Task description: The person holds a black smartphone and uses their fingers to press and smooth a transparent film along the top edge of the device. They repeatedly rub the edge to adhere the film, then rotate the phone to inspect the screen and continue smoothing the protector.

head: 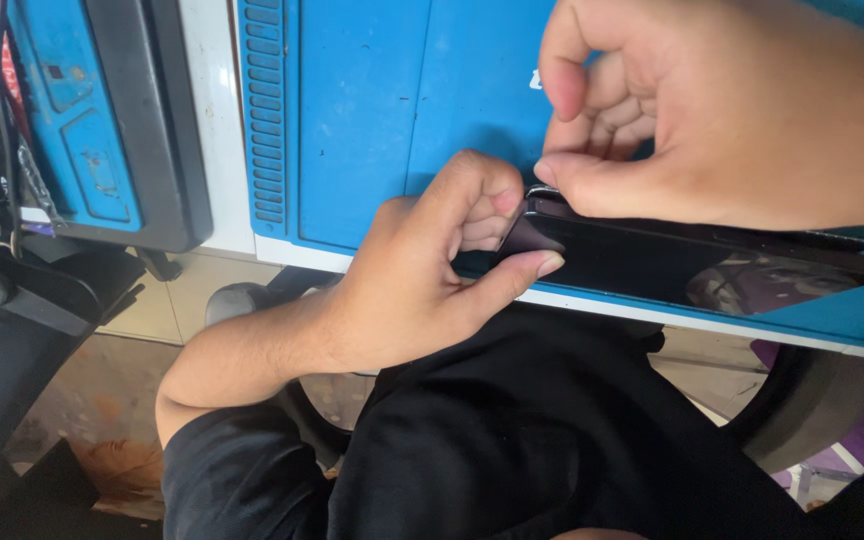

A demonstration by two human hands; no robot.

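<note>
A dark smartphone point(692, 262) lies on its glossy face near the front edge of a blue work mat point(372, 110). My left hand point(422, 270) grips its left end, thumb pressed along the lower edge and fingers curled over the corner. My right hand point(722, 110) comes in from the upper right. Its thumb presses on the phone's top edge near the left corner, and the other fingers are curled in. Whether a small tool sits between those fingers cannot be seen.
A white table edge point(652, 315) runs under the mat. A blue and black device point(102, 120) with cables stands at the left. My black clothing point(552, 440) fills the foreground, above a tiled floor and chair parts.
</note>
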